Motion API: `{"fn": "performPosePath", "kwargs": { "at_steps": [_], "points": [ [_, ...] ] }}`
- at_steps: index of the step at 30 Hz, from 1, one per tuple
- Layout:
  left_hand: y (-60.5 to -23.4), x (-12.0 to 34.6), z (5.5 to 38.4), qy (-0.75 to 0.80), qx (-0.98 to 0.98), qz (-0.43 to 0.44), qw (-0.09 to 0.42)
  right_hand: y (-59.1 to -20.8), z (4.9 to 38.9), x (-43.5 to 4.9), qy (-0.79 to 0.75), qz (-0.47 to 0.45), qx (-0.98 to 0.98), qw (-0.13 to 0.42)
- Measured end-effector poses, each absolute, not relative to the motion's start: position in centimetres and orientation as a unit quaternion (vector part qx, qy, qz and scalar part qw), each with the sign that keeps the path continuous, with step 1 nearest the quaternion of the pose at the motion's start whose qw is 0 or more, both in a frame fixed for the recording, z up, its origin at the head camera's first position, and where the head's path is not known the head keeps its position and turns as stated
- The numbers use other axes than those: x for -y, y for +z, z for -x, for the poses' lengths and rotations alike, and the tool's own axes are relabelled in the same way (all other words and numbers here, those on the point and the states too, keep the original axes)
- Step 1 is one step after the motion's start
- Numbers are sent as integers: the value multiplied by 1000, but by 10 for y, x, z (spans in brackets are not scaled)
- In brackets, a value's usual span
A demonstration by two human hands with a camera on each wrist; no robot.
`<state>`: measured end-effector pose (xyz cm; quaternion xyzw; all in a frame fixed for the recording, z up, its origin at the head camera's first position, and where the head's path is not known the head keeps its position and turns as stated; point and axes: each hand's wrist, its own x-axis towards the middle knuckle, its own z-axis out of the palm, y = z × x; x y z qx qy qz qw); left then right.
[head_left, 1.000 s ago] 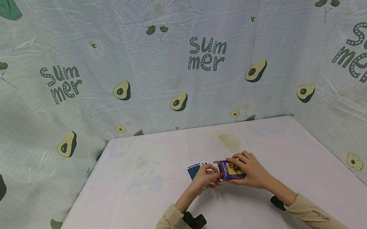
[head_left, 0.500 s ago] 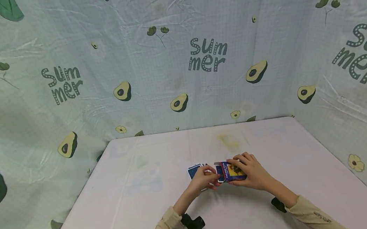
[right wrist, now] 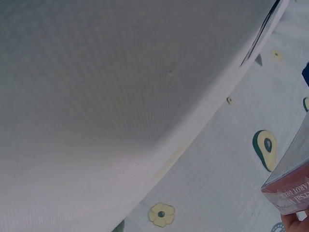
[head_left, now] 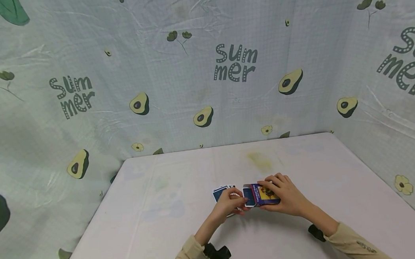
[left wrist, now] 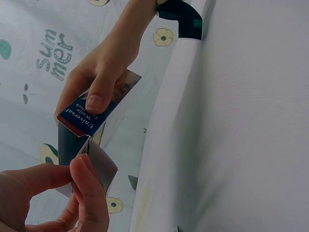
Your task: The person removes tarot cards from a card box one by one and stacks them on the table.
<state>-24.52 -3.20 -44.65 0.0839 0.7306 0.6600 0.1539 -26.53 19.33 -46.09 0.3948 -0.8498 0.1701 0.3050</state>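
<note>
My right hand (head_left: 282, 194) grips a purple and yellow tarot card box (head_left: 267, 194) above the table, its open end facing left. "Universal Waite" is printed on the box (left wrist: 84, 118) in the left wrist view. Dark-blue-backed cards (head_left: 249, 196) stick partway out of that end. Thumb and fingers of my left hand (head_left: 228, 203) pinch their outer edge. Behind the left hand lies a loose pile of blue-backed, white-bordered cards (head_left: 220, 192), partly hidden by the fingers. In the right wrist view, only the box's reddish end (right wrist: 289, 191) and some fingertips show at the edge.
A white table (head_left: 178, 234) spreads around the hands. Hanging cloth (head_left: 176, 80) printed with avocados and "summer" lettering encloses its back and sides. Black wrist mounts (head_left: 218, 254) are strapped below both sleeves.
The cards have slid leftward, with more of their blue backs showing outside the box. My left hand has shifted slightly left with them. The right hand keeps its hold on the box.
</note>
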Motion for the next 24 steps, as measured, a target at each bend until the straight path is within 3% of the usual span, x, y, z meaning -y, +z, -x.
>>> {"fn": "performPosePath", "kwargs": {
  "at_steps": [24],
  "points": [
    [-444, 42, 242, 661, -735, -72, 133, -466, 266, -199, 161, -385, 857, 302]
  ]
}}
